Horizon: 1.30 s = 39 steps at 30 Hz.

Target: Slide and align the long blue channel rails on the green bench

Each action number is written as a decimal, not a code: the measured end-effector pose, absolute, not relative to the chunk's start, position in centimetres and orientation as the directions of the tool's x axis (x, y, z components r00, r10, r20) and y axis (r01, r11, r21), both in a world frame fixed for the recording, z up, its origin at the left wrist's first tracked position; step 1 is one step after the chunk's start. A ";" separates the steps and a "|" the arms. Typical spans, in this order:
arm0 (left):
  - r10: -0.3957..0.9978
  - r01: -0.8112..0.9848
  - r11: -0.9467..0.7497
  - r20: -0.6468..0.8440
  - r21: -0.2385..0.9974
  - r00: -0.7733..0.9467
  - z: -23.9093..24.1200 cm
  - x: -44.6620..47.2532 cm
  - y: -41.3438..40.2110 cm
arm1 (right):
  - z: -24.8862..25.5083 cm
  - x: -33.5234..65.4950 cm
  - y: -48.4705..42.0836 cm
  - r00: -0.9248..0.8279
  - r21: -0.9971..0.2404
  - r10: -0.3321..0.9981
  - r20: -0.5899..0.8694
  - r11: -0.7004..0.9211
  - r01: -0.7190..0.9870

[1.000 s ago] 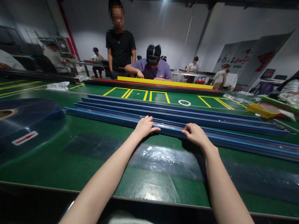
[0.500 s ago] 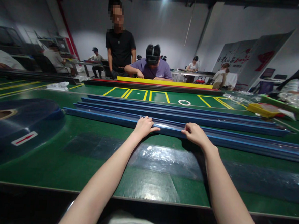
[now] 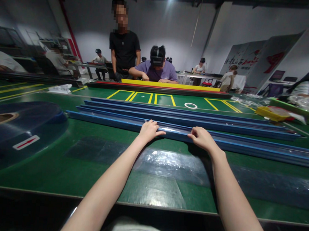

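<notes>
A long blue channel [image 3: 174, 133] lies across the green table, its open trough facing up, with clear plastic showing inside it. My left hand [image 3: 149, 130] grips it left of the middle, fingers over into the trough and thumb along the near wall. To the right, my right hand [image 3: 200, 136] holds the same channel with curled fingers and thumb at its near edge. Its fingertips are partly hidden. Just behind lie more blue channels [image 3: 185, 118], roughly parallel. A flat strip of clear film [image 3: 172, 165] rests on the table under my forearms.
At the left sits a large roll of clear film [image 3: 42, 122] with a red-arrow label. A white ring [image 3: 191, 106], a yellow tray [image 3: 271, 113] and a green bin [image 3: 298, 112] stand farther back. Across the table, a person in purple [image 3: 157, 68] bends over a yellow strip [image 3: 169, 85].
</notes>
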<state>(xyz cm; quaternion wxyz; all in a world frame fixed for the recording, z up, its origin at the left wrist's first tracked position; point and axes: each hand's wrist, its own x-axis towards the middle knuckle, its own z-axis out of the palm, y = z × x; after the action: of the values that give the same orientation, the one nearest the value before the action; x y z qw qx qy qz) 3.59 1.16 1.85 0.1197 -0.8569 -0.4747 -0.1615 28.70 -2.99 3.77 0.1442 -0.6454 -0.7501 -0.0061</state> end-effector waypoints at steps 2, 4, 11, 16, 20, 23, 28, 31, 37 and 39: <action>0.765 0.845 -0.533 0.403 -0.043 0.503 1.6 3.5 1.2 | 3.8 28.7 -3.0 -0.125 -0.176 0.967 0.224 0.166 0.970; 0.753 0.836 -0.546 0.409 -0.050 0.516 1.5 3.4 1.3 | 3.8 28.7 -3.0 -0.124 -0.175 0.967 0.224 0.165 0.971; 0.790 0.840 -0.542 0.324 -0.027 0.521 2.0 3.4 1.6 | 3.7 28.7 -2.9 -0.122 -0.156 0.968 0.220 0.158 0.975; 0.818 0.841 -0.541 0.249 0.024 0.519 2.7 3.4 1.6 | 3.7 28.7 -2.9 -0.121 -0.161 0.969 0.214 0.157 0.974; 0.827 0.842 -0.537 0.225 0.045 0.516 2.8 3.5 1.6 | 3.8 28.6 -3.0 -0.121 -0.156 0.968 0.218 0.157 0.975; 0.830 0.845 -0.533 0.221 0.046 0.512 2.8 3.5 1.6 | 3.8 28.6 -3.1 -0.121 -0.155 0.968 0.219 0.157 0.975; 0.829 0.845 -0.532 0.234 0.047 0.509 2.6 3.5 1.7 | 3.8 28.6 -3.0 -0.120 -0.154 0.968 0.222 0.156 0.976; 0.819 0.845 -0.534 0.265 0.024 0.509 2.4 3.5 1.6 | 3.7 28.6 -3.0 -0.121 -0.151 0.968 0.221 0.156 0.976; 0.786 0.843 -0.537 0.359 -0.007 0.504 1.8 3.5 1.5 | 3.7 28.7 -2.9 -0.129 -0.157 0.966 0.224 0.166 0.973; 0.777 0.840 -0.542 0.380 -0.002 0.502 1.6 3.4 1.4 | 3.7 28.7 -2.9 -0.132 -0.158 0.964 0.230 0.171 0.973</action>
<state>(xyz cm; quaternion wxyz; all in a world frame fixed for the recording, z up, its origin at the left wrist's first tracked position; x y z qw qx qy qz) 3.44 1.44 1.56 0.0934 -0.8615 -0.4693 -0.1698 28.70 -2.92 3.66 0.1399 -0.6438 -0.7521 -0.0149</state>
